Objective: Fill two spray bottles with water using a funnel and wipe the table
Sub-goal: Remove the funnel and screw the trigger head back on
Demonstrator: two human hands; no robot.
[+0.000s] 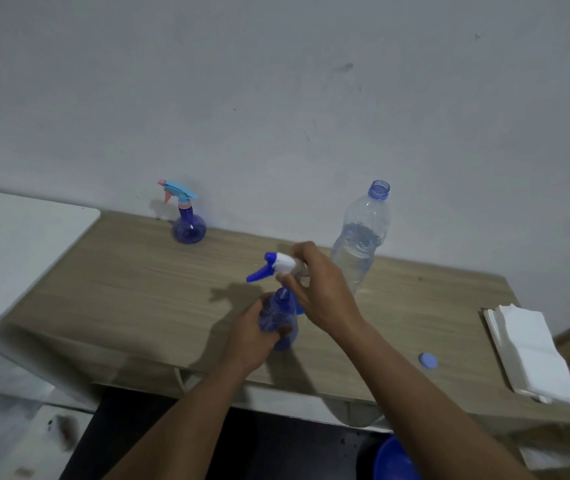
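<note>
With the left hand (256, 336) wrapped around the blue spray bottle (282, 322) on the table (131, 271) and the right hand (314, 289) just above pinching its white trigger head (282, 265), the head likely wants holding plumb over the neck.

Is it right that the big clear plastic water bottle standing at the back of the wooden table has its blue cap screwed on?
Not quite. The big clear plastic water bottle is open; its round blue cap lies on the wooden table, as the head view shows.
</note>
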